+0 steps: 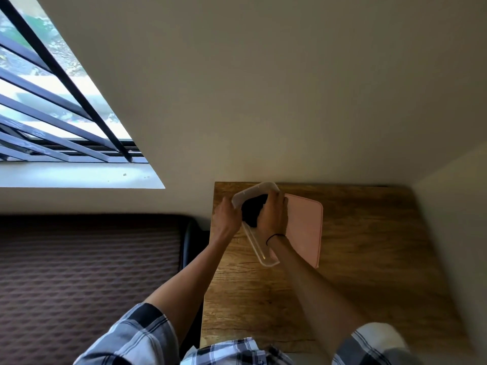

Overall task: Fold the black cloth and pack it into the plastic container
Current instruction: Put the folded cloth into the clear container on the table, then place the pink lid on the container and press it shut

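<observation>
I observe both hands on the black cloth (253, 209), which sits bunched inside the clear plastic container (257, 239). The right hand (272, 216) presses down over it, fingers curled; the left hand (226, 216) grips the container's rim. A pink lid (305, 227) lies just beside it on the wooden table (369, 246).

Wood-grain tabletop (369, 246) set against a plain beige wall (263, 88), far edge touching it. Pink flat lid (305, 227) lies on the tabletop toward the wall. Left of the tabletop: barred window (52, 101) with pale sill (79, 175) above, brown patterned mattress (87, 272) below.
</observation>
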